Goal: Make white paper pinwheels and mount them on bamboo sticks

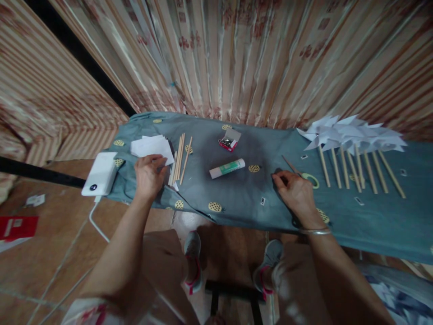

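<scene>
My left hand point(150, 177) is over the near right corner of a stack of white paper sheets point(152, 146), fingers a little bent and apart, holding nothing I can see. Just right of it lie several thin wooden sticks point(180, 158). My right hand point(295, 192) is low over the cloth, thumb and forefinger brought together at the tips; whatever they may pinch is too small to make out. Scissors with a light green handle point(311, 180) lie beside its knuckles. Between my hands are a glue stick point(227, 168) and a small open red box point(229, 141) of shiny little pieces.
Several white paper pinwheels point(355, 134) on sticks lie in a row at the right. A blue-grey cloth point(237, 207) with pineapple prints covers the narrow table. At the left end sits a white power bank point(100, 174) with a cable. A striped curtain point(216, 58) hangs behind.
</scene>
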`<move>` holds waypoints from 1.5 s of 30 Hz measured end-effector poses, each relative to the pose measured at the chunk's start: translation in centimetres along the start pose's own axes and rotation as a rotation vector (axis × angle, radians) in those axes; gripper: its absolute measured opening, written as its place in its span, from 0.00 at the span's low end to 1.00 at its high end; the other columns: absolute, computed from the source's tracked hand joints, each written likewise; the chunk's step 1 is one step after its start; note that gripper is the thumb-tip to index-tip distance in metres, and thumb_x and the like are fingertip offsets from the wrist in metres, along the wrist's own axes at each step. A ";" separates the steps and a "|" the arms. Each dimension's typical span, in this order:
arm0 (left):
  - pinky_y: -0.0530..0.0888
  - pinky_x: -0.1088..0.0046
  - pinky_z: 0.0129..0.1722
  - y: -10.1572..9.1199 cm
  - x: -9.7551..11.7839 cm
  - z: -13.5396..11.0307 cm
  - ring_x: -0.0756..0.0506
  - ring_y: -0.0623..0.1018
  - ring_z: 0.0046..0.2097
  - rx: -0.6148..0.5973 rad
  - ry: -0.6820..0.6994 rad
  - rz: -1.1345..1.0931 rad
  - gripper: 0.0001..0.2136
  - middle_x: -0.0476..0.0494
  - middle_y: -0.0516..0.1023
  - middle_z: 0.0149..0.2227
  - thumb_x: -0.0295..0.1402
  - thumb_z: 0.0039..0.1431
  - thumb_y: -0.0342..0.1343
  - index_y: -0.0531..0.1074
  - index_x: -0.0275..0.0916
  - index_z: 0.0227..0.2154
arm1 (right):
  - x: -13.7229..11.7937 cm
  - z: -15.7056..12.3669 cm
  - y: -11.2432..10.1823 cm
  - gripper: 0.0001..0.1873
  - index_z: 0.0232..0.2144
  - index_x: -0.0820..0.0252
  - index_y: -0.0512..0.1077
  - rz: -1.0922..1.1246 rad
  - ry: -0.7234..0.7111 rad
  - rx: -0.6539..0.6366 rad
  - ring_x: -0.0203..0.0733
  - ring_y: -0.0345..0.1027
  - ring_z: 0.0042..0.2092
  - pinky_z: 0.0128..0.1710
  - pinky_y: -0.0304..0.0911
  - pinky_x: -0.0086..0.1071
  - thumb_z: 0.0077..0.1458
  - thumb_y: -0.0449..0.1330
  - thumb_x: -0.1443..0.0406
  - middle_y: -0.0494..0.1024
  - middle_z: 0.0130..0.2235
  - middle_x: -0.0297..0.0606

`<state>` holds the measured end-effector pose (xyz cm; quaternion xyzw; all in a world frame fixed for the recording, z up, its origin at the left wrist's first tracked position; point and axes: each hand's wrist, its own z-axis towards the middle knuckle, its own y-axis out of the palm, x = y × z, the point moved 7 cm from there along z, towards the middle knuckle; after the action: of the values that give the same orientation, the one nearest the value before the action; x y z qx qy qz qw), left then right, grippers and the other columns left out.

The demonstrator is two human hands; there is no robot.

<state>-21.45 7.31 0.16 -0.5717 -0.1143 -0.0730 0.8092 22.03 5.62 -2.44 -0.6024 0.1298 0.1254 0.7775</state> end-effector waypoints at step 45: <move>0.68 0.49 0.58 0.4 -2.7 0.7 0.29 0.70 0.58 0.095 -0.223 -0.093 0.22 0.33 0.75 0.56 0.41 0.47 0.67 0.76 0.40 0.46 | -0.2 -0.2 -0.2 0.16 0.32 0.59 0.78 0.009 -0.003 0.010 0.48 0.75 0.32 0.32 0.57 0.34 0.61 0.54 0.57 0.83 0.31 0.45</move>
<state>-24.02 8.08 -0.74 -0.5315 -0.2332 -0.0410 0.8133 21.86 5.42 -2.23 -0.5976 0.1319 0.1294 0.7802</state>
